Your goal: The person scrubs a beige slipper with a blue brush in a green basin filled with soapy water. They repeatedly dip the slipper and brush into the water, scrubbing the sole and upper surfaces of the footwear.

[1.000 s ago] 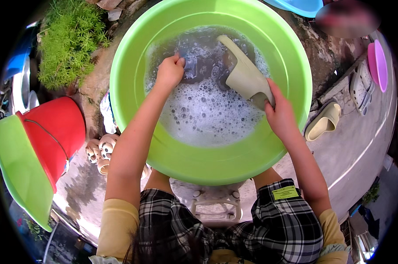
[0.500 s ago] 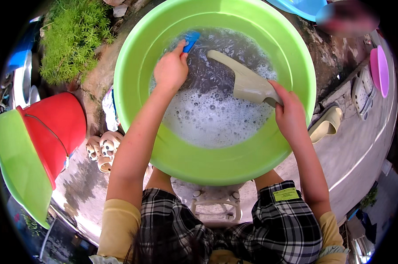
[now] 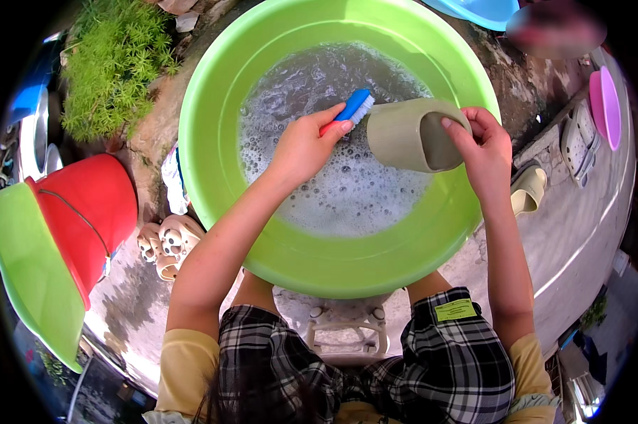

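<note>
A large green basin [image 3: 319,272] holds greyish, foamy water [image 3: 347,205]. Over the water, my left hand [image 3: 306,150] is closed around a scrub brush [image 3: 354,106] with a blue and red handle and white bristles. The bristles face an olive-green slide sandal [image 3: 400,138], close to its far end; whether they touch it I cannot tell. My right hand [image 3: 485,145] grips the sandal by its opening at the right, thumb at the inner edge and fingers behind. The sandal is turned so its strap and hollow opening show.
At the left a red bucket [image 3: 96,212] lies beside a green basin [image 3: 33,261]. Beige clogs [image 3: 174,244] stand near the basin's left side. To the right are another olive slide [image 3: 528,191], a pale clog [image 3: 579,145] and a pink basin [image 3: 607,109]. Plants [image 3: 117,67] grow at upper left.
My left hand has brought the brush right and nearer, up to the sandal. My right hand has turned the sandal from sole-edge view to showing its strap and opening.
</note>
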Motion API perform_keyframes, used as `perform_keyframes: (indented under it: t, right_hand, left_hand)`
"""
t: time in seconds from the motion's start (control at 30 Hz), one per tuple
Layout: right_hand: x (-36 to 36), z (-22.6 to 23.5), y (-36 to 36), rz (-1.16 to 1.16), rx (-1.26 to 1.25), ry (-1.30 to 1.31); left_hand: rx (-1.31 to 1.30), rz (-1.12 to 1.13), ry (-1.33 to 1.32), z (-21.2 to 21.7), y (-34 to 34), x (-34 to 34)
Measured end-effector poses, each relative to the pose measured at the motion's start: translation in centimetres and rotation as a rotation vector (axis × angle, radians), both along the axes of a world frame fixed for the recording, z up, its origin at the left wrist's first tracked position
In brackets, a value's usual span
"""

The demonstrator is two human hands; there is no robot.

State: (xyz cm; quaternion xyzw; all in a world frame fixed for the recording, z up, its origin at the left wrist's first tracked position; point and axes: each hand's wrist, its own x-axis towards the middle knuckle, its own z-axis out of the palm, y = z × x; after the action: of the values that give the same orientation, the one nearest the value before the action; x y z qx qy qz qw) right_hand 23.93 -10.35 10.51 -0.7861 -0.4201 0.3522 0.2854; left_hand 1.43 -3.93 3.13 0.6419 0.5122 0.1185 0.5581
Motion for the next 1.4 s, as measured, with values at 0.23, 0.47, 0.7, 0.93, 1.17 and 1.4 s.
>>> perform_keyframes:
  t: [0.23, 0.47, 0.7, 0.93, 1.17, 1.4]
  right_hand:
    - [-0.5, -3.8, 6.0, -0.064, -0.033, 0.566]
    - [-4.2, -8.9, 2.4, 0.236, 0.039, 0.167]
    - [-2.2, -12.5, 1.8, 0.477, -0.520, -0.276]
    - [-2.7, -11.8, 2.0, 0.467, -0.518, -0.227]
    - [-2.2, -7.5, 2.1, -0.003, -0.357, 0.776]
    - [-3.1, -7.5, -0.2, 0.099, -0.224, 0.555]
  left_hand:
    - [-0.470, 0.112, 0.027, -1.0, -1.9, 0.3]
    - [-0.005, 0.071, 0.134, -5.0, -5.4, -0.3]
    - [0.199, -0.147, 0.744, -0.8, 1.5, -2.5]
    - [0.203, -0.050, 0.450, -7.1, 1.7, -1.1]
    - [0.161, -0.178, -0.196, -2.4, -2.7, 1.7]
    - [0.366, 0.040, 0.091, -4.5, 0.3, -0.5]
